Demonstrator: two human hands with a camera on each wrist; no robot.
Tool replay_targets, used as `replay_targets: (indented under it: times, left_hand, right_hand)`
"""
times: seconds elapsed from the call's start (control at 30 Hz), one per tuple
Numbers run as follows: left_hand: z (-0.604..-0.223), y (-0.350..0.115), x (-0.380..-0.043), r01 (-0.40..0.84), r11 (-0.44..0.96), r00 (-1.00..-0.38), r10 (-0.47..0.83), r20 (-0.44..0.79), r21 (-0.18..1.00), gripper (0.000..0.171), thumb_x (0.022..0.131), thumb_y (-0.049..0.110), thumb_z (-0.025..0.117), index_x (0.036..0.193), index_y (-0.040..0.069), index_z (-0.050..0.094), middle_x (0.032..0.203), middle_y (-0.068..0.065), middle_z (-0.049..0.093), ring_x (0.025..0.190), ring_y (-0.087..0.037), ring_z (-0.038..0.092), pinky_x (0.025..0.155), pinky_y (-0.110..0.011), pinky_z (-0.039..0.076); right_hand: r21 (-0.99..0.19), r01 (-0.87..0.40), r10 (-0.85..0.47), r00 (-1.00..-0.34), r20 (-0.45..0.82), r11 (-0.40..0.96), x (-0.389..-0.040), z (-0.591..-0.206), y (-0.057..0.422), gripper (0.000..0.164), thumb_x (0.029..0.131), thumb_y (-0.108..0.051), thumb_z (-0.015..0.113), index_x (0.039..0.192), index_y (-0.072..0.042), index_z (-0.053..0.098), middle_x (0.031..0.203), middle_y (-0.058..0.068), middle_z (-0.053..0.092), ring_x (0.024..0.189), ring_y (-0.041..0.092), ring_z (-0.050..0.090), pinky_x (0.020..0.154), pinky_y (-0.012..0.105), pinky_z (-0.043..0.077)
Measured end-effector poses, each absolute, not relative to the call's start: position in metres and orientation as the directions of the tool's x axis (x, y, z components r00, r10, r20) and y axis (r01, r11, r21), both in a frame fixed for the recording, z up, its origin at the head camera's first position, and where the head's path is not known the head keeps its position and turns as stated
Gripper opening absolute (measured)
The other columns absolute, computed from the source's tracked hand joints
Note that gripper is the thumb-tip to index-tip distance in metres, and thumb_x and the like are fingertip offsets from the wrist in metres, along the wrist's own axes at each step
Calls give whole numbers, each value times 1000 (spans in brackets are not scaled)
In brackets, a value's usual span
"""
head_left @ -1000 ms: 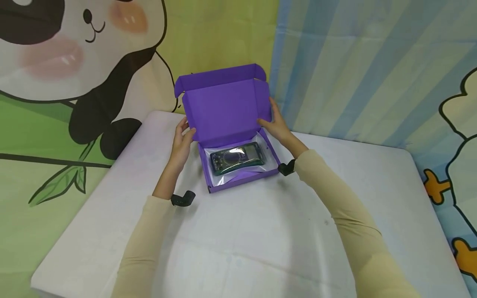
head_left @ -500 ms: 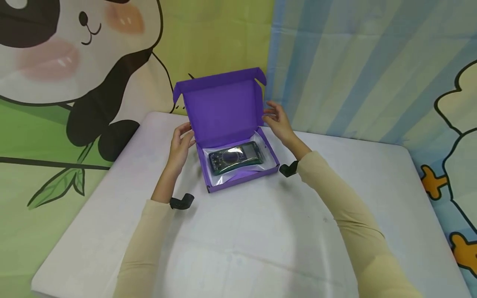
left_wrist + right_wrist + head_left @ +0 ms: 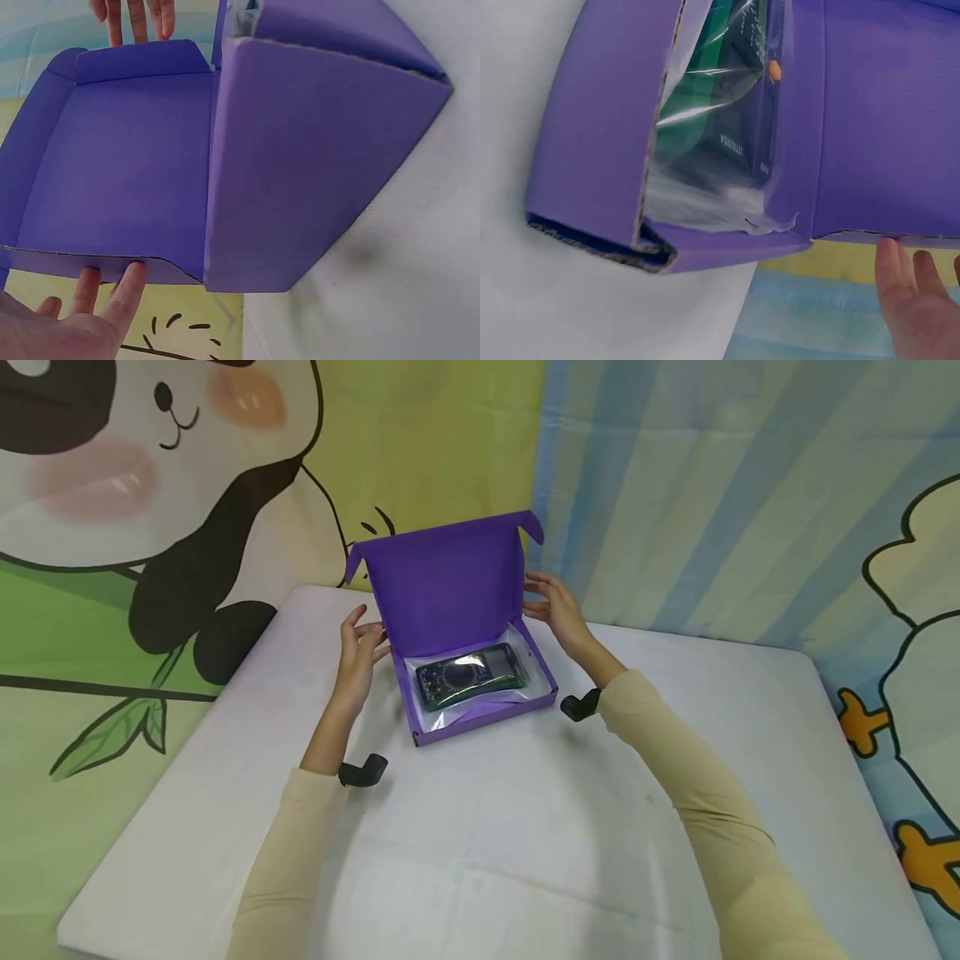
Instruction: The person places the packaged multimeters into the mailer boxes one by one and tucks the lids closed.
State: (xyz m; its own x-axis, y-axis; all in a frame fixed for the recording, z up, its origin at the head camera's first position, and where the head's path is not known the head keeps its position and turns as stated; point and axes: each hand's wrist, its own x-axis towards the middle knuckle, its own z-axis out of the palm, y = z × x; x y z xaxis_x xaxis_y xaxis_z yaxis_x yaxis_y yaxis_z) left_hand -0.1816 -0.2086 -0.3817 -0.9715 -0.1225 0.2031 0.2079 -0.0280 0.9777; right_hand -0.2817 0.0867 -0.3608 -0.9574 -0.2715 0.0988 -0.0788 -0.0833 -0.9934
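A purple cardboard box [image 3: 487, 720] stands with its lid [image 3: 450, 585] raised. In it lies a multimeter [image 3: 472, 675], dark-faced with a green edge, sealed in a clear plastic bag [image 3: 712, 199]. The left hand [image 3: 356, 660] is at the lid's left side, and in the left wrist view its extended fingertips [image 3: 133, 274] touch the side flap from outside. On the opposite side, the right hand [image 3: 561, 614] has its fingers extended against the lid's right flap; the right wrist view shows a fingertip [image 3: 887, 251] at that flap's edge.
A white-covered table [image 3: 480, 835] bears the box near its back corner. Printed fabric backdrops, a panda [image 3: 225, 527] on the left and blue stripes [image 3: 712, 510] on the right, rise behind it. Black wrist cameras [image 3: 363, 771] sit on both wrists.
The lid has tipped forward, its top edge lower than before. The right thumb has left the lid's inner face, and both hands have shifted to the outsides of the side flaps.
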Motion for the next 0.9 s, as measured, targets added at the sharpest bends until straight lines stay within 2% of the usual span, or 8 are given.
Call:
replay_targets:
  times: [0.2, 0.37, 0.43, 0.57, 0.7, 0.9]
  left_hand:
    - [-381, -208, -177, 206, -9, -970, -133, 203, 979, 65, 95, 24, 44, 147, 18, 4, 112, -8, 35, 115, -38, 41, 101, -48, 36]
    - [-370, -203, -165, 261, 62, -961, -75, 265, 963, 68, 96, 22, 44, 148, 15, 1, 112, -12, 34, 101, -24, 45, 98, -55, 35]
    - [-366, -201, -161, 276, 83, -958, -56, 281, 957, 67, 96, 26, 43, 148, 14, 2, 113, -15, 33, 101, -23, 43, 98, -56, 34]
    - [-370, -202, -160, 281, 74, -958, -32, 284, 957, 74, 93, 49, 45, 149, 19, 7, 120, -22, 30, 109, -35, 37, 99, -57, 31]
    - [-386, -209, -164, 291, 60, -956, -10, 292, 955, 83, 84, 68, 40, 149, 21, 15, 124, -19, 28, 115, -40, 33, 101, -57, 30]
    - [-392, -209, -162, 283, 8, -958, -40, 283, 959, 98, 77, 76, 39, 145, 7, 24, 113, -13, 36, 117, -46, 33, 101, -56, 30]
  right_hand:
    - [-985, 10, -387, -920, 57, -170, -274, -358, 94, 51, 102, -32, 21, 142, -2, 29, 141, 25, 32, 123, 44, 36, 102, 48, 33]
    - [-972, 72, -474, -880, 44, -223, -270, -359, 103, 65, 97, -47, 22, 145, -3, 23, 145, 22, 26, 129, 46, 25, 105, 54, 24]
    - [-971, 77, -493, -869, 47, -228, -270, -359, 106, 72, 94, -55, 26, 145, -4, 22, 145, 22, 25, 129, 46, 25, 105, 56, 23]
    - [-976, 84, -524, -851, 34, -199, -268, -358, 109, 81, 88, -65, 33, 147, -12, 19, 145, 22, 24, 130, 46, 24, 105, 59, 20]
    - [-981, 95, -547, -837, 15, -172, -268, -359, 112, 84, 84, -70, 34, 148, -20, 16, 144, 23, 23, 130, 45, 24, 105, 59, 20]
    - [-979, 126, -559, -829, -16, -158, -268, -360, 119, 92, 80, -75, 37, 149, -20, 14, 144, 22, 24, 130, 45, 25, 106, 56, 22]
